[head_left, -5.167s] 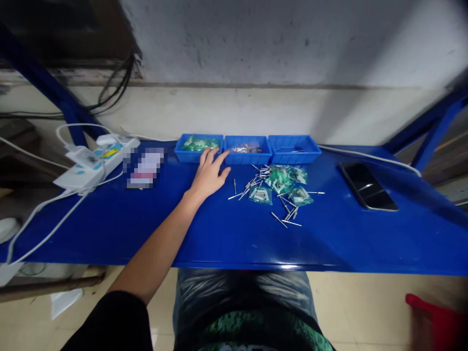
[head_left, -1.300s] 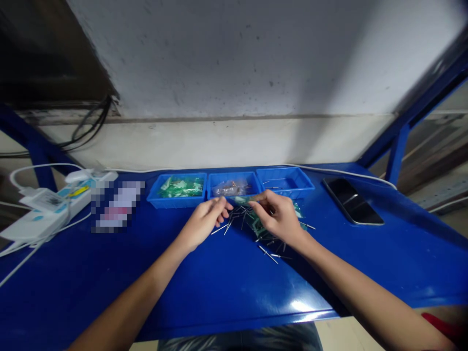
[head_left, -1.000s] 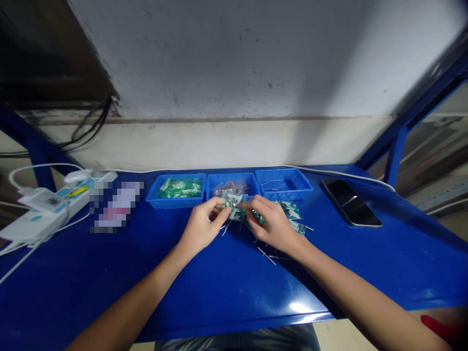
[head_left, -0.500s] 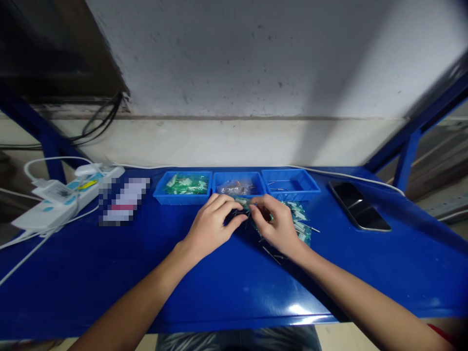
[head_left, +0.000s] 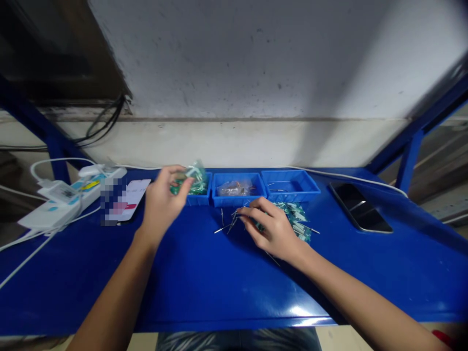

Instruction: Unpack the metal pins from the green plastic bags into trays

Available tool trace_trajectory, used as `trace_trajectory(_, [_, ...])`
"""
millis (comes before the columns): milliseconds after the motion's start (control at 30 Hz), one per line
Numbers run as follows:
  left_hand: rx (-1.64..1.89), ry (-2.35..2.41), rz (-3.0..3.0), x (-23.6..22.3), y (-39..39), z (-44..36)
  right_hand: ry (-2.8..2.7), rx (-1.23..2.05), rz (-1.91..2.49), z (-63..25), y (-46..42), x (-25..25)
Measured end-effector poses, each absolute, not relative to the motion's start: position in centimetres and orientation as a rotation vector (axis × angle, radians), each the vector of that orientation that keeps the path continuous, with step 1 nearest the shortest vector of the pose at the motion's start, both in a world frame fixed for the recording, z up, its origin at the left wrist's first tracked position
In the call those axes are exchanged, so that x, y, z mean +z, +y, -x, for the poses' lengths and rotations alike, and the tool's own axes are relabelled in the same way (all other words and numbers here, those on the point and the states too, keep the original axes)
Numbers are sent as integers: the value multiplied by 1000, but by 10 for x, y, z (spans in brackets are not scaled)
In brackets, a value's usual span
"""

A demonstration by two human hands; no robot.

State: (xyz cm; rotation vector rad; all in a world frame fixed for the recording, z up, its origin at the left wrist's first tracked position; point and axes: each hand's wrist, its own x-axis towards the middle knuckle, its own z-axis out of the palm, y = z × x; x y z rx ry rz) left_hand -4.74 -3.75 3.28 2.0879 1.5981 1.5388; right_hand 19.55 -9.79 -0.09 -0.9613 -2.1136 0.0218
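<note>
- Presumably for reach, blue bins line your worktop's back edge.
- Your left hand pinches a green bag above the left bin.
- Your right hand curls by metal pins, midway between side edges, grip unclear.

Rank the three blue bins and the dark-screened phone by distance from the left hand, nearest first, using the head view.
From the left hand:
1. Left bin: right by the hand, partly hidden by it.
2. Middle bin: to the hand's right.
3. Right bin: end of the row.
4. Dark-screened phone: farthest right, past the bins.
</note>
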Motion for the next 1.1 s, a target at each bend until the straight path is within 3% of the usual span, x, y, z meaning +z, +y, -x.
trace_trajectory(100, [1543, 1661, -2106, 33, -22, 77, -2105, 87, 984, -194, -98, -1])
trace_trajectory(267, [1113, 1545, -2509, 29, -14, 95, -2091, 142, 1016, -194, -96, -1])
trace_trajectory(433, [909, 1530, -2694, 24, -11, 98, -2074, 153, 1055, -195, -93, 1])
trace_trajectory(767, [865, 1644, -2521, 26, -10, 98, -2004, 219, 1149, -204, -86, 1])
trace_trajectory(1100, [585, 1716, -2497, 27, -17, 93, -2363, 261, 1348, -218, -82, 11])
